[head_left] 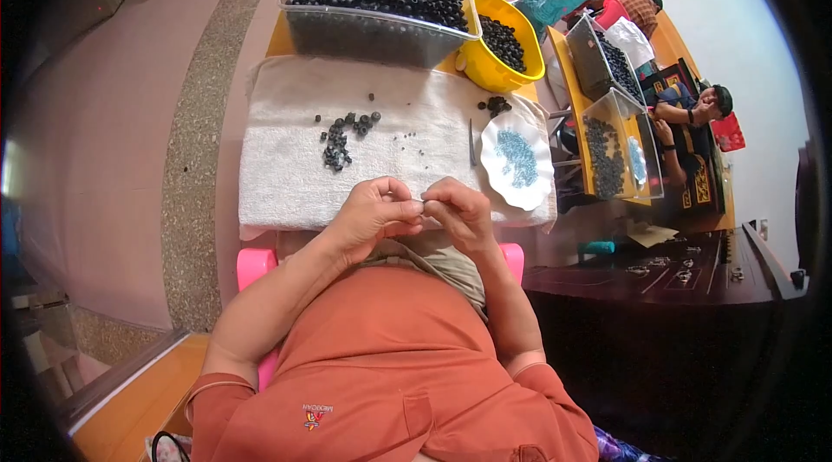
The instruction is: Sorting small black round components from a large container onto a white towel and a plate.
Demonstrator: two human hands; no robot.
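Note:
My left hand (381,217) and my right hand (459,212) meet in front of my belly at the towel's near edge. Thumbs and fingers of both are pinched together at the tips, on something too small and covered to make out. Beyond them, small black ring-shaped parts (336,154) lie loosely grouped on the white towel (282,150), with tiny specks to their right. Slim dark tweezers (472,143) rest beside a white scalloped plate (526,200) holding tiny blue pieces (517,159). A few black parts (497,105) sit just behind the plate.
A clear plastic box (373,35) heaped with black parts stands behind the towel, beside a yellow basin (494,74) of the same. To the right, another table carries clear boxes of black parts (604,159). A person (680,111) sits beyond it. My pink chair (256,264) flanks me.

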